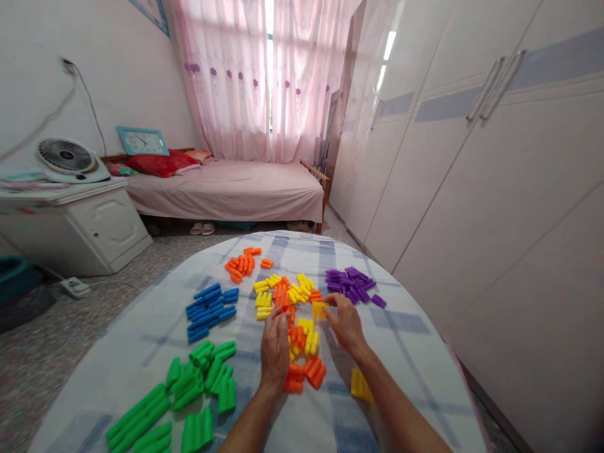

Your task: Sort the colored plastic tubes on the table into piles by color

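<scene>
1. Your right hand is just right of the frame's lower centre, its thumb and fingers narrowed on the right end of a yellow piece.
2. That yellow piece sits at the right edge of the mixed pile, just below the frame's centre, with orange pieces and other yellow pieces to its left.
3. Your left hand stands on edge at the pile's left side, back toward the left of the frame, fingers pointing up the frame among the pieces. You can't tell from this view whether it grips anything.
4. Two orange blocks lie at the pile's lower end, right of your left wrist.
5. Beside your right forearm, at the lower right of the pile, lies a separate yellow block, partly covered by the arm.
6. Around the pile you have an orange cluster above left, blue pieces to the left, green pieces at the lower left and purple pieces at the upper right.
7. All rest on the checked tablecloth. Beyond it, a bed spans the upper middle, and a white wardrobe fills the upper right.
</scene>
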Available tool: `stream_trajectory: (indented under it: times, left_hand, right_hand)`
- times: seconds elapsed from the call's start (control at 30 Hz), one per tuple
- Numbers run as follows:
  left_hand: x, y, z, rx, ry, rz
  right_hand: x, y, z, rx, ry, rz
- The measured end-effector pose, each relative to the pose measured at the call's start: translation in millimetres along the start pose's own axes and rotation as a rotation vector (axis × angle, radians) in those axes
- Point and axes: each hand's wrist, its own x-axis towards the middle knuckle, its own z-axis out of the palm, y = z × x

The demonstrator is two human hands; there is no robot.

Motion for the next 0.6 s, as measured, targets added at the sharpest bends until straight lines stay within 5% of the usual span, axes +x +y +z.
stream_trajectory:
  times: [0.27,0.4,0.6]
  left_hand:
    - [-0.6,-0.7,0.5,0.007,0.025,0.021]
    - [-0.5,-0.1,-0.4,0.005,0.026,0.017]
    - [-0.3,0.7,-1.6,0.009,0.006,0.023]
  right_hand:
    - [-56.9,40.1,-73.1,0.166,-0.150,0.185]
    - [-82.6,41.4,-74.9,0.075,-0.201,0.173]
    - [-111.9,44.6,-55.4,-0.180,-0.269,-0.097]
